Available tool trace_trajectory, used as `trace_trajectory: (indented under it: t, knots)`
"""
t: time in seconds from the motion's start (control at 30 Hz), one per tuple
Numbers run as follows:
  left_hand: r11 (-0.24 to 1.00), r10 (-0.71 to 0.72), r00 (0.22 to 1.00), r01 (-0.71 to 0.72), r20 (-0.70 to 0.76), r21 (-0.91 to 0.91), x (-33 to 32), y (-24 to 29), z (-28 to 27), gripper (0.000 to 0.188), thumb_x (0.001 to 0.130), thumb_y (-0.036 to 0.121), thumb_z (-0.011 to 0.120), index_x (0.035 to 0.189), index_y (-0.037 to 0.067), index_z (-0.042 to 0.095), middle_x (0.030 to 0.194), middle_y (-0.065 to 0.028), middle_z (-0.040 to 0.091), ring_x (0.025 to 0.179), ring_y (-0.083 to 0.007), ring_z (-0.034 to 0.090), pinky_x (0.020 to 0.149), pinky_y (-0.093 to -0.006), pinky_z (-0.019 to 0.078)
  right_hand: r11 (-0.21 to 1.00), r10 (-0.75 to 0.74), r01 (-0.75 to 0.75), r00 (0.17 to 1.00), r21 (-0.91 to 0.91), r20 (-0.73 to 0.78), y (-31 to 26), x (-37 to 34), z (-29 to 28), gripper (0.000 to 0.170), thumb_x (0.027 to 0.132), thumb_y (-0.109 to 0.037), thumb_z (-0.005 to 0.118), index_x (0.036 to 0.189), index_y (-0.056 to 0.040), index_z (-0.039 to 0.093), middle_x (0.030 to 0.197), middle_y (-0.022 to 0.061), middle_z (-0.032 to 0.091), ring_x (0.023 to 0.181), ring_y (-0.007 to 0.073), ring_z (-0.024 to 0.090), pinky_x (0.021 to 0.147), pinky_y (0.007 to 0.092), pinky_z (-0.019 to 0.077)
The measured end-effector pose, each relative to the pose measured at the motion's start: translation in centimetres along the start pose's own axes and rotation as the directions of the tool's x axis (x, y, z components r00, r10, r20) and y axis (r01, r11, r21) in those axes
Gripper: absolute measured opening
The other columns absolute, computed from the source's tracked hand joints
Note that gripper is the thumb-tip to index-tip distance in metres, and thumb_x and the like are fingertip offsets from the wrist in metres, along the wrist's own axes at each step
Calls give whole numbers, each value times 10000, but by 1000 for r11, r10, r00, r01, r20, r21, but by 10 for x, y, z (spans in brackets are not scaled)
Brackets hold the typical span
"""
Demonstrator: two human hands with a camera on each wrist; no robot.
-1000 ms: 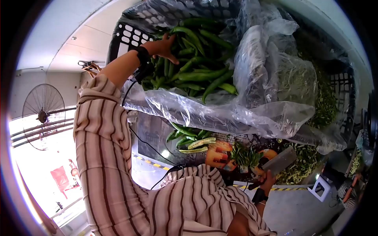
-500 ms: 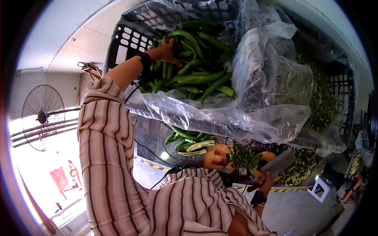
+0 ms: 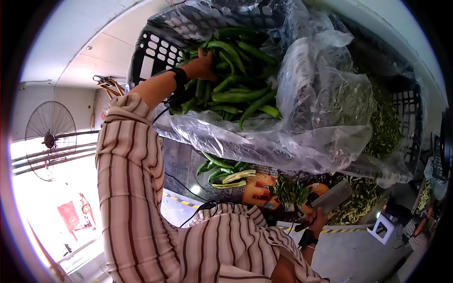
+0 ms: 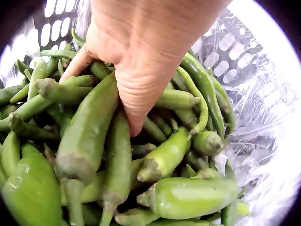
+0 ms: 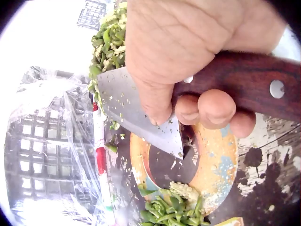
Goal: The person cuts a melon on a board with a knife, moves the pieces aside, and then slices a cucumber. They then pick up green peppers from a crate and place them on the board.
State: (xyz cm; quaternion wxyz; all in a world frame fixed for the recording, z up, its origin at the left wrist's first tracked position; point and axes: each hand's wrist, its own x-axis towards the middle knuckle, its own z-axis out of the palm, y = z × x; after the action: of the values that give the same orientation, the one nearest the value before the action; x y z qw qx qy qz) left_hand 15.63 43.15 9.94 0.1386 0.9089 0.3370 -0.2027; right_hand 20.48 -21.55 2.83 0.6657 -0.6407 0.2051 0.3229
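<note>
Long green peppers fill a plastic-lined black crate. My left hand reaches down into them from the crate's left side. In the left wrist view the thumb dips between peppers, with a finger on their other side; the fingertips are hidden, so I cannot tell whether they grip any. Low on the right, my right hand holds a cleaver by its dark wooden handle, one fingertip against the blade. Green scraps and seeds stick to that blade.
Below the crate, a work surface carries whole peppers, halved peppers, a bunch of green pieces and a heap of chopped peppers. More chopped green bits lie at the right under crumpled clear plastic.
My left hand has shifted a little right and sunk deeper among the peppers, its spread fingers drawing closer together. The right hand keeps its hold on the cleaver, nearly still.
</note>
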Motion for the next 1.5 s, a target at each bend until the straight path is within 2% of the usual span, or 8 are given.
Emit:
trace_trajectory:
  t: [0.2, 0.4, 0.63, 0.7, 1.2, 1.27, 1.33, 1.5]
  knots:
    - [997, 18, 995, -25, 99, 73, -3, -10, -18, 1066, 538, 315, 753, 1354, 36, 125, 1308, -386, 121, 1029, -474, 472, 878, -407, 431, 1000, 12, -11, 997, 14, -72, 1, 0, 1, 157, 845, -182, 549, 800, -59, 463, 523, 9, 416, 370, 119, 393, 384, 291, 387]
    - [995, -3, 1000, 5, -17, 95, 7, -15, 3, 941, 541, 331, 756, 1313, 89, 277, 1309, -337, 172, 1027, -445, 485, 876, -428, 426, 999, 37, -37, 999, 8, -32, 6, 3, -9, 191, 840, -206, 569, 899, -56, 468, 543, 7, 432, 380, 113, 405, 380, 295, 396]
    - [979, 16, 1000, -21, 25, 204, -9, -8, -32, 827, 544, 367, 743, 1264, 152, 397, 1285, -266, 282, 974, -412, 531, 813, -434, 457, 999, 27, -26, 998, 25, -53, 0, -1, -1, 210, 827, -212, 574, 899, -47, 466, 542, 2, 413, 384, 112, 404, 385, 288, 399]
    - [974, 18, 994, 6, -104, 227, -19, -11, -40, 750, 535, 362, 739, 1204, 168, 464, 1231, -230, 363, 952, -400, 542, 808, -442, 457, 1000, 15, -15, 999, 10, -37, 0, 0, -1, 213, 828, -210, 573, 906, -45, 463, 544, 2, 411, 384, 113, 403, 385, 290, 400]
    - [952, -78, 925, 180, -373, 248, -100, -10, -128, 678, 559, 381, 730, 1168, 191, 500, 1130, -96, 452, 990, -325, 538, 810, -438, 448, 999, -38, 37, 999, 26, 20, -1, -4, 2, 212, 841, -179, 555, 946, -25, 454, 552, -2, 406, 398, 109, 399, 390, 284, 391]
    - [961, -59, 848, 191, -527, 200, -109, -11, -143, 630, 570, 334, 701, 1141, 147, 512, 1118, -77, 470, 972, -299, 546, 799, -403, 456, 999, -30, 29, 999, 26, 32, 4, 0, -1, 224, 845, -184, 559, 962, -22, 458, 549, -1, 404, 401, 109, 403, 385, 292, 399]
    - [965, -35, 830, 172, -556, 197, -123, -4, -162, 590, 570, 329, 699, 1102, 137, 533, 1047, -72, 494, 936, -293, 552, 786, -396, 449, 998, -60, 59, 998, 38, 25, 7, 1, -4, 159, 851, -182, 544, 857, -48, 459, 556, -5, 412, 396, 107, 398, 397, 276, 385]
    - [983, 136, 767, -28, -627, 179, -179, 28, -188, 511, 605, 247, 693, 1066, 86, 542, 993, -72, 493, 864, -247, 565, 760, -339, 452, 997, -65, 60, 993, 55, 97, 6, 1, -6, 196, 850, -199, 558, 930, -45, 468, 570, -4, 413, 413, 110, 396, 398, 287, 398]
